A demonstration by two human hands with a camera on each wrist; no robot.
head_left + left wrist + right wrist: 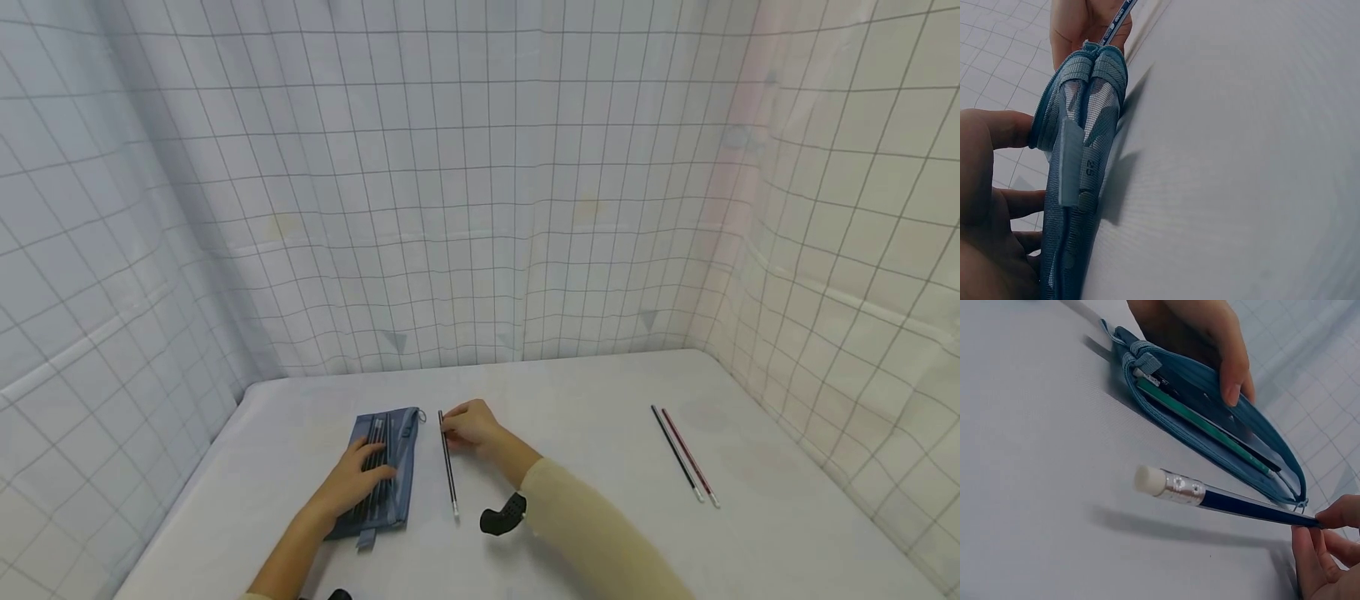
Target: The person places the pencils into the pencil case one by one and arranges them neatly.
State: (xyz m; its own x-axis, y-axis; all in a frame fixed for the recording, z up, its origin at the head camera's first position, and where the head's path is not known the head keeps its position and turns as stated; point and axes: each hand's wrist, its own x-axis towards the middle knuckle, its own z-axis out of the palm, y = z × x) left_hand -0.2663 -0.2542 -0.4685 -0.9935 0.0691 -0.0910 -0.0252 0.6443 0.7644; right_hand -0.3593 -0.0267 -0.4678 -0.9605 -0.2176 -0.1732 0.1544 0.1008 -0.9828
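A blue mesh pencil case (403, 487) lies at the left of the table, its zipped side facing right and gaping. My left hand (351, 485) is over its top, thumb at the upper rim of the mouth, gripping the fabric. Inside the mouth, a green pencil (1204, 428) shows among other dark and white-tipped pieces. Just right of the case, my right hand (471, 423) pinches a dark blue pencil (450, 475) near its far end. This pencil's white eraser (1150, 480) points toward me.
Farther right on the white table (585, 417) lie a black pencil (675, 450) and a red pencil (690, 457), side by side. A black device (501, 518) is at my right wrist. Gridded white curtains (480, 208) enclose the back and sides.
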